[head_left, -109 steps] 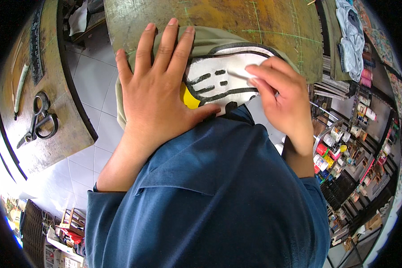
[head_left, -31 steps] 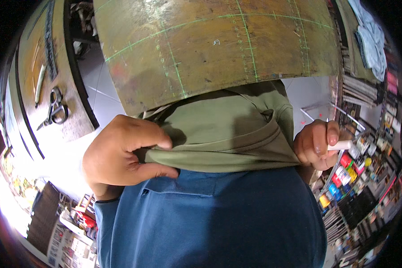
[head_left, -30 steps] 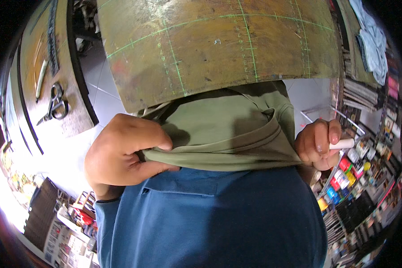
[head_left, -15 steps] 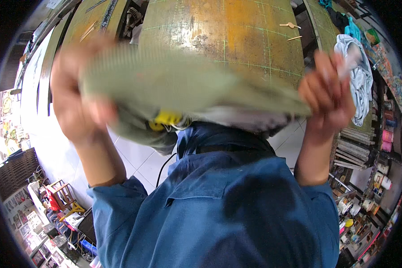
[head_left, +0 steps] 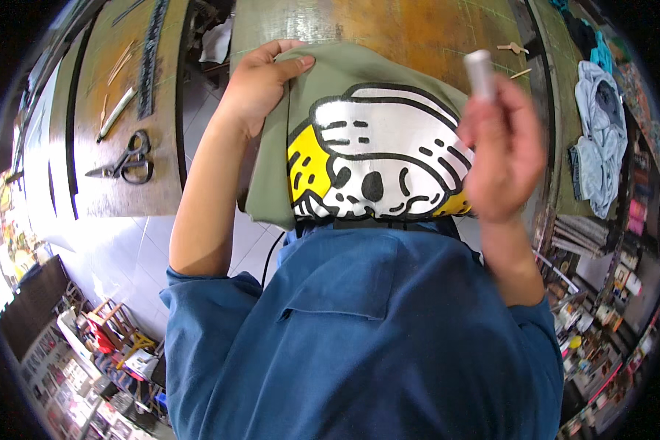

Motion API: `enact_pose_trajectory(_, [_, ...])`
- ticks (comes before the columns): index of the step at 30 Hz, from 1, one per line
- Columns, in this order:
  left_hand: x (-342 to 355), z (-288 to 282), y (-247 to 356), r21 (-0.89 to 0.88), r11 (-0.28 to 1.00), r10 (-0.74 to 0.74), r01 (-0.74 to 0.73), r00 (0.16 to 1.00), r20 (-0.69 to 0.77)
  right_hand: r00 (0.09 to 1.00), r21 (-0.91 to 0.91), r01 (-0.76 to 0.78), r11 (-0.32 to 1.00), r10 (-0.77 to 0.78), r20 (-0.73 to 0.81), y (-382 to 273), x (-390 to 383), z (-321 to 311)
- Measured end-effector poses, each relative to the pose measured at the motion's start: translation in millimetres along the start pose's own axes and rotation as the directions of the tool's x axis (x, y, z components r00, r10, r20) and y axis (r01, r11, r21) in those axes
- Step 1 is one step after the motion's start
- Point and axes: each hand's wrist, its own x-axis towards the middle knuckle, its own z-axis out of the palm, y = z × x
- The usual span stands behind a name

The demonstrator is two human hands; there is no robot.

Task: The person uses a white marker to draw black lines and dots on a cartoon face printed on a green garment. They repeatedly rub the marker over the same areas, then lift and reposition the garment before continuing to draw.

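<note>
Left hand [head_left: 258,89] in a pinch — right hand [head_left: 502,150] curled

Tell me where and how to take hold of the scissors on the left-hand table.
Probably best by the black finger loops of the scissors, coming from the right: they lie flat on the table, loops toward its right edge and blades pointing left, away from that side. The left hand is nearer.

Olive cloth [head_left: 378,139] printed white, yellow and black drapes near a raised white stick [head_left: 479,75].

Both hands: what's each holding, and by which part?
Left hand: olive cloth, by its upper-left edge. Right hand: white stick, by its lower end.
</note>
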Motion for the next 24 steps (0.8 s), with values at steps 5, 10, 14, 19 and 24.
enact_pose_trajectory(5, [10, 3, -15, 0.569, 0.553, 0.675, -0.608, 0.728, 0.122, 0.924, 0.058, -0.382, 0.922, 0.383, -0.003, 33, -13, 22])
enact_pose_trajectory(10, [-9, 22, 0, 0.562, 0.121, 0.562, -0.818, 0.523, 0.641, 0.906, 0.176, -0.398, 0.9, 0.416, -0.076, 44, -8, 22])
enact_pose_trajectory(14, [-10, 22, -14, 0.651, -0.015, 0.4, -0.759, 0.593, 0.699, 0.895, 0.205, -0.403, 0.892, 0.431, -0.117, 43, -9, 20])
enact_pose_trajectory(19, [-10, 15, -18, 0.685, 0.003, 0.407, -0.729, 0.627, 0.665, 0.889, 0.063, -0.437, 0.897, 0.441, -0.124, 9, -21, 23])
enact_pose_trajectory(24, [-10, 19, -21, 0.71, 0.016, 0.396, -0.704, 0.657, 0.642, 0.997, -0.513, -0.07, 0.856, 0.083, 0.002, 10, -37, 41])
